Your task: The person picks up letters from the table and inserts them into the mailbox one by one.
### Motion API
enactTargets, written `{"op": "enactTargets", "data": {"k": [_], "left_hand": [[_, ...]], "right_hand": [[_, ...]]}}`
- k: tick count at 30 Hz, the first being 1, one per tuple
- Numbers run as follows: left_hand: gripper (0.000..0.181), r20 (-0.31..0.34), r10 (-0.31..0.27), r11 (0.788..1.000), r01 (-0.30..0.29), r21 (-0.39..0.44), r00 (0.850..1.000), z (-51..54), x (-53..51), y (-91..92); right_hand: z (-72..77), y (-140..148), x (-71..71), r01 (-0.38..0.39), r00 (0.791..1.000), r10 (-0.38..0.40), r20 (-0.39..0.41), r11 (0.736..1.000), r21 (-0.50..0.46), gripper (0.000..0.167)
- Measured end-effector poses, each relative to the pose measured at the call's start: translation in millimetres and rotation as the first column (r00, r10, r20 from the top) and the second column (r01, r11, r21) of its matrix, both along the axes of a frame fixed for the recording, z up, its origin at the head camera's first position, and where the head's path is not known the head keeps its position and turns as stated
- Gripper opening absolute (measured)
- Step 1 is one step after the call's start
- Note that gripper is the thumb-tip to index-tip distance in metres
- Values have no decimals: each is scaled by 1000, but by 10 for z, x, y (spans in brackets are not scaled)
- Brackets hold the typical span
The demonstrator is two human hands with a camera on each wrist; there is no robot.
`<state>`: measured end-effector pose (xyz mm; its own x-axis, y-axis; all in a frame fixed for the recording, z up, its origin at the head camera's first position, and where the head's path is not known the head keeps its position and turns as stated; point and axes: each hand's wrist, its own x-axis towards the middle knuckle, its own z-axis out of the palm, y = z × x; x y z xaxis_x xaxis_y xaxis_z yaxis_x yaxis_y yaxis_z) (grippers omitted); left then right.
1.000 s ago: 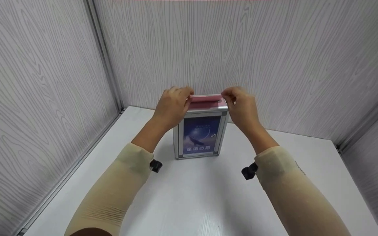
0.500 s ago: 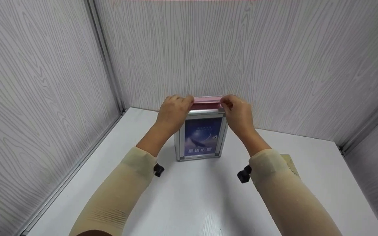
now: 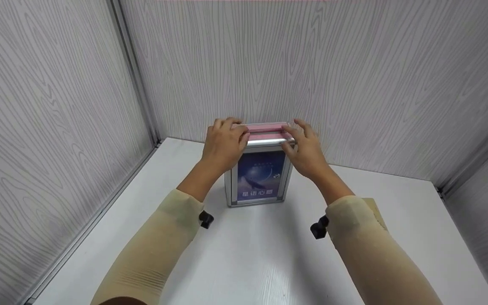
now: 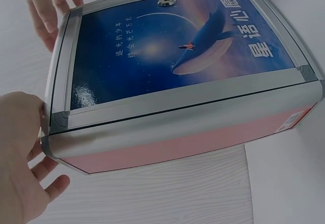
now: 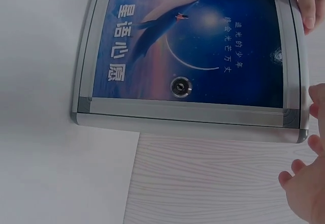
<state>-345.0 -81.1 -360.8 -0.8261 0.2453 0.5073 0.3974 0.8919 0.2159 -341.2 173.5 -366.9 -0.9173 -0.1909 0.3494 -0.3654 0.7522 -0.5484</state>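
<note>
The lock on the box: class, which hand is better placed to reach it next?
Probably the right hand: the lock is on its side of the box, farther from the left hand.

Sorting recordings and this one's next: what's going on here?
A person's left hand and right hand are at opposite ends of the top of an upright box on a white table. The right hand's fingers are spread; whether the left grips the box is hard to tell. The front panel is closed.

Dim light; soft shadow on table [image 3: 248, 245]; glare on box [image 4: 177, 79].
</note>
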Motion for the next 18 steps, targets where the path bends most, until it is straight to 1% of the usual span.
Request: {"op": "enactTargets", "data": {"k": [3,6,10,18], "left_hand": [[42,66,6,1000,-7,10,998,-11,22,-7],[46,81,9,1000,-10,22,997,-12,48,-11],[48,60,8,999,-11,48,998,-17,99,-1],[43,-19,-10,994,12,109,1000,-89,258,56]], "right_hand": [[-42,34,36,-11,999,11,42,1000,3,61],[-80,75,64,-34,998,35,47,999,-19,65],[-116,145,101,-67,997,69,45,996,-58,69],[-203,304,206,-80,992,89,92,992,-96,77]]}}
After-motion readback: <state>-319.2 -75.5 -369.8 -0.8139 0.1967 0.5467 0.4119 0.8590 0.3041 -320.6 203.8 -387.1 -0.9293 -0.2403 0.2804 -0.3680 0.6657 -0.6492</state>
